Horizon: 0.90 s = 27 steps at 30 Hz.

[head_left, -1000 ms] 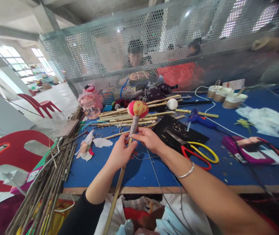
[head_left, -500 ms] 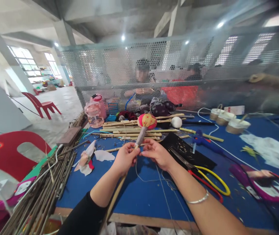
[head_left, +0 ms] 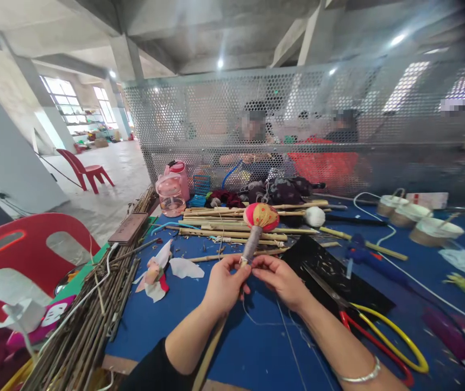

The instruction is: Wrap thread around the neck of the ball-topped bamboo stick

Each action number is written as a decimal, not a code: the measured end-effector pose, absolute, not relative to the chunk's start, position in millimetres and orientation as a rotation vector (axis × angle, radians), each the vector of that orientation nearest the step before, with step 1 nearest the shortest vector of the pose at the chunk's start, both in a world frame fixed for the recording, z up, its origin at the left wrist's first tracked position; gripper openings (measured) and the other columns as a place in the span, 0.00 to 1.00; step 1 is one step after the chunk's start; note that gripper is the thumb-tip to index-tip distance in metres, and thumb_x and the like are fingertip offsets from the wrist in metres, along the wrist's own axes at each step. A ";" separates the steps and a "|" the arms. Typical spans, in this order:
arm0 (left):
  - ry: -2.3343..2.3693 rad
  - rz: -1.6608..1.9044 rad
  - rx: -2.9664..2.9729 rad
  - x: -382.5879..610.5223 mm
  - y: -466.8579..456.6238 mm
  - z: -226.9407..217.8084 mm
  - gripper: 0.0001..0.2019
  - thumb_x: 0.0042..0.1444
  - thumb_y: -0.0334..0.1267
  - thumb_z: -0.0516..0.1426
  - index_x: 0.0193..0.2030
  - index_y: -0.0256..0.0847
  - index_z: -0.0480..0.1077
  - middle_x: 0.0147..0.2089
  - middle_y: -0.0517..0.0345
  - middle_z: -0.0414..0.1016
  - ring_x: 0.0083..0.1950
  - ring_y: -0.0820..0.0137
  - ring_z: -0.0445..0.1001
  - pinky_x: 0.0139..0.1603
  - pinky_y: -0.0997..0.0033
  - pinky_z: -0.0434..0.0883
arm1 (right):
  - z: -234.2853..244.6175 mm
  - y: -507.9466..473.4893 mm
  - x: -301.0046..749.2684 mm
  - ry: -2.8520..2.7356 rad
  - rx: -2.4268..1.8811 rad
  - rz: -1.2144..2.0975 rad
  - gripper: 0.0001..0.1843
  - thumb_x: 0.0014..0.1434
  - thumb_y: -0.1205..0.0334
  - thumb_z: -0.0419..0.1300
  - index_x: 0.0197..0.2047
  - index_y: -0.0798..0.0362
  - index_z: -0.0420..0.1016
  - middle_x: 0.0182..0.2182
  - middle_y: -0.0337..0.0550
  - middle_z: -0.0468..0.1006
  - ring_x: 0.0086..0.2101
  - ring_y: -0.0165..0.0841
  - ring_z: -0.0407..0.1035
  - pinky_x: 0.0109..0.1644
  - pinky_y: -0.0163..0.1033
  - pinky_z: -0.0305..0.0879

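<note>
My left hand (head_left: 224,287) is closed round a pale wooden stick (head_left: 211,347), just under its wrapped upper part. The stick slants up and away, with a ball of red and yellow patterned cloth (head_left: 262,217) at its top. Below the ball runs a grey wrapping (head_left: 251,247). My right hand (head_left: 282,281) is closed beside the stick, its fingertips pinching at the lower end of the wrapping. A thin thread (head_left: 284,325) hangs in loops under both hands; its end between the right fingertips is too fine to see clearly.
Scissors (head_left: 352,307) with red and yellow handles lie at right, partly on black cloth (head_left: 330,266). Behind are bamboo sticks (head_left: 232,224), a white ball (head_left: 315,216) and a blue glue gun (head_left: 365,255). Thin branches (head_left: 81,315) line the left edge. A mesh screen (head_left: 200,119) stands behind.
The view has turned left, so the table's things sit further right. Both hands stay at the wrapped stick, the right fingertips still close to the left ones.
</note>
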<state>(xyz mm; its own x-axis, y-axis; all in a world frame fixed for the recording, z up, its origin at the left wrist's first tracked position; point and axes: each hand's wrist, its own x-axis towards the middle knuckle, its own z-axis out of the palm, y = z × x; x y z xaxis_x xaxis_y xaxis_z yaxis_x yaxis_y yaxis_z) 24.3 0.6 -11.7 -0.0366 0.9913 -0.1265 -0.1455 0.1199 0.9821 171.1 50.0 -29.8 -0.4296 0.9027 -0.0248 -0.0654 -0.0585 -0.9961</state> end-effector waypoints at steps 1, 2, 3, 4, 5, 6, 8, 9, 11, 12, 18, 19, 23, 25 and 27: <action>1.188 1.224 0.985 24.1 0.2 -11.2 0.19 0.48 0.48 0.60 0.41 0.34 0.69 0.27 0.63 0.66 0.17 0.81 0.64 0.13 0.82 0.61 | -29.0 49.0 170.7 -1.452 -0.943 1.590 0.16 0.45 0.52 0.69 0.31 0.55 0.75 0.25 0.39 0.72 0.24 0.27 0.60 0.28 0.35 0.56; 1.185 1.235 0.981 23.9 -0.2 -11.0 0.20 0.47 0.48 0.61 0.40 0.34 0.69 0.28 0.62 0.66 0.19 0.80 0.65 0.13 0.82 0.61 | -28.0 47.7 170.1 -1.455 -0.942 1.579 0.16 0.46 0.51 0.68 0.31 0.55 0.75 0.22 0.37 0.70 0.22 0.26 0.58 0.26 0.34 0.53; 1.184 1.248 0.981 23.8 -0.7 -11.2 0.20 0.46 0.48 0.61 0.40 0.34 0.69 0.28 0.62 0.66 0.20 0.79 0.65 0.13 0.81 0.62 | -26.8 46.3 169.2 -1.453 -0.936 1.557 0.16 0.48 0.50 0.67 0.30 0.55 0.74 0.20 0.36 0.68 0.20 0.25 0.55 0.25 0.34 0.51; 1.181 1.260 0.984 23.6 -1.1 -11.7 0.20 0.45 0.48 0.62 0.40 0.33 0.70 0.27 0.62 0.65 0.21 0.79 0.65 0.13 0.81 0.63 | -25.4 44.8 168.2 -1.453 -0.928 1.529 0.17 0.49 0.49 0.66 0.30 0.55 0.74 0.18 0.34 0.65 0.20 0.25 0.53 0.24 0.34 0.49; 1.174 1.273 0.990 23.5 -1.4 -12.1 0.21 0.45 0.48 0.63 0.39 0.33 0.70 0.27 0.62 0.65 0.22 0.78 0.65 0.14 0.81 0.64 | -23.9 43.2 167.1 -1.457 -0.921 1.493 0.17 0.49 0.48 0.65 0.29 0.55 0.74 0.17 0.33 0.63 0.19 0.25 0.52 0.24 0.34 0.48; 1.161 1.286 0.995 23.4 -1.7 -12.5 0.21 0.44 0.48 0.63 0.39 0.33 0.71 0.26 0.63 0.64 0.23 0.78 0.64 0.14 0.81 0.65 | -22.3 41.6 165.9 -1.468 -0.913 1.457 0.17 0.50 0.47 0.64 0.29 0.55 0.74 0.16 0.33 0.62 0.19 0.25 0.51 0.24 0.34 0.47; 1.118 1.316 0.971 23.2 -2.2 -12.2 0.22 0.43 0.48 0.65 0.39 0.33 0.71 0.25 0.63 0.65 0.23 0.78 0.64 0.16 0.80 0.67 | -19.0 38.7 164.2 -1.500 -0.900 1.395 0.17 0.50 0.47 0.64 0.29 0.54 0.74 0.16 0.33 0.60 0.19 0.25 0.50 0.24 0.34 0.46; 1.098 1.340 0.934 23.2 -2.5 -11.4 0.23 0.41 0.48 0.66 0.40 0.33 0.71 0.25 0.64 0.65 0.23 0.79 0.64 0.18 0.80 0.68 | -17.4 37.6 163.8 -1.515 -0.894 1.374 0.17 0.50 0.47 0.63 0.29 0.54 0.74 0.16 0.32 0.59 0.19 0.25 0.50 0.24 0.34 0.46; 1.073 1.379 0.849 23.4 -3.3 -8.4 0.26 0.37 0.46 0.68 0.41 0.34 0.70 0.26 0.64 0.67 0.23 0.79 0.66 0.20 0.79 0.69 | -14.7 36.0 164.0 -1.533 -0.886 1.342 0.17 0.51 0.47 0.63 0.29 0.54 0.74 0.16 0.33 0.59 0.20 0.25 0.50 0.24 0.34 0.46; 1.067 1.388 0.818 23.7 -4.0 -6.5 0.27 0.34 0.45 0.69 0.41 0.34 0.70 0.26 0.64 0.68 0.23 0.79 0.67 0.20 0.79 0.69 | -13.6 35.5 164.5 -1.538 -0.885 1.330 0.17 0.51 0.47 0.63 0.29 0.54 0.74 0.16 0.33 0.59 0.20 0.25 0.50 0.24 0.34 0.46; 1.011 1.349 0.762 27.9 -8.1 0.8 0.27 0.31 0.45 0.71 0.36 0.32 0.70 0.24 0.63 0.70 0.21 0.79 0.68 0.21 0.79 0.69 | -11.4 37.5 167.3 -1.503 -0.871 1.367 0.16 0.50 0.49 0.63 0.29 0.55 0.74 0.16 0.33 0.61 0.20 0.25 0.52 0.23 0.34 0.46; 0.994 1.338 0.765 28.8 -8.4 0.8 0.26 0.32 0.45 0.70 0.36 0.32 0.70 0.24 0.63 0.70 0.21 0.79 0.68 0.21 0.79 0.69 | -11.2 38.3 167.3 -1.489 -0.859 1.387 0.16 0.50 0.49 0.64 0.28 0.55 0.74 0.17 0.33 0.61 0.20 0.25 0.52 0.23 0.33 0.46; 0.943 1.313 0.790 30.8 -8.1 -0.7 0.24 0.35 0.47 0.69 0.35 0.32 0.70 0.25 0.62 0.71 0.20 0.80 0.67 0.20 0.79 0.68 | -8.8 40.7 167.9 -1.416 -0.818 1.450 0.16 0.47 0.51 0.66 0.28 0.55 0.70 0.17 0.32 0.62 0.18 0.23 0.50 0.22 0.33 0.44; 0.918 1.296 0.811 30.8 -7.1 -2.2 0.23 0.37 0.48 0.68 0.34 0.32 0.71 0.26 0.61 0.71 0.19 0.80 0.66 0.19 0.79 0.68 | -8.1 41.4 168.8 -1.368 -0.781 1.538 0.18 0.46 0.51 0.68 0.33 0.55 0.70 0.16 0.30 0.62 0.17 0.22 0.49 0.21 0.32 0.42; 0.893 1.232 0.847 30.8 -5.8 -4.4 0.22 0.38 0.50 0.66 0.31 0.32 0.70 0.24 0.60 0.71 0.17 0.80 0.65 0.18 0.79 0.66 | -9.2 42.2 169.8 -1.326 -0.749 1.649 0.21 0.45 0.51 0.68 0.37 0.55 0.70 0.17 0.30 0.63 0.16 0.22 0.49 0.20 0.32 0.40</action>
